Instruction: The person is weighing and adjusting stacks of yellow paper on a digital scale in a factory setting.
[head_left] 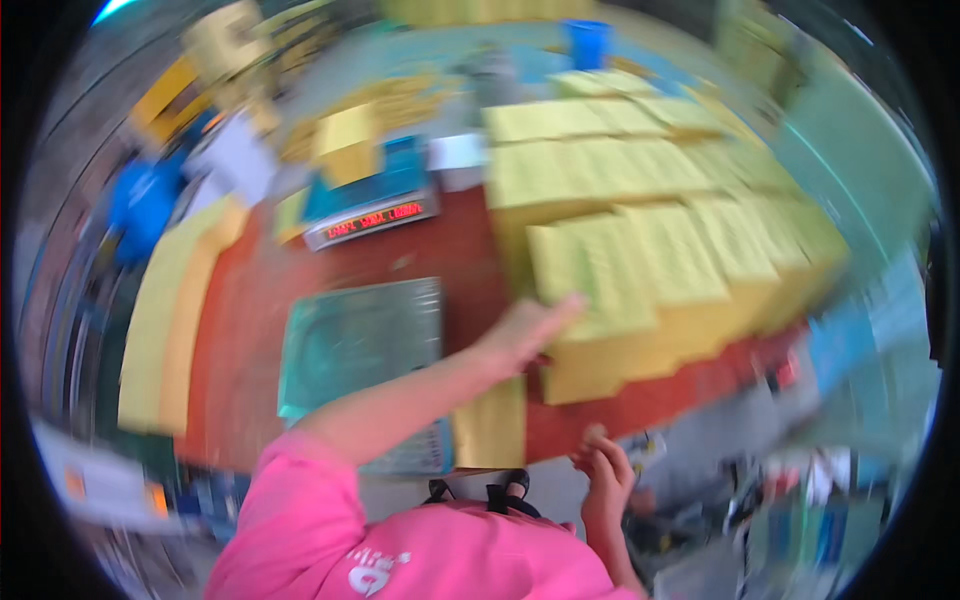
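Observation:
My left hand (pixel 525 332) reaches across to the front left corner of a block of yellow paper packets (pixel 595 290). One finger lies against the nearest packet's edge; the other fingers are smeared or hidden, so its grip is unclear. Near the front edge of the table, my right hand (pixel 605 468) hangs with loosely bent fingers and holds nothing I can see. Under my left forearm sits a scale with a shiny flat pan (pixel 365 325). A flat yellow-brown packet (pixel 490 425) lies between that scale and the block.
Behind is a second scale (pixel 375 215) with a red lit display and a yellow block (pixel 346 145) on its blue top. More yellow packets (pixel 165 320) line the left edge of the red table (pixel 240 350). A blue cup (pixel 586 45) stands at the back.

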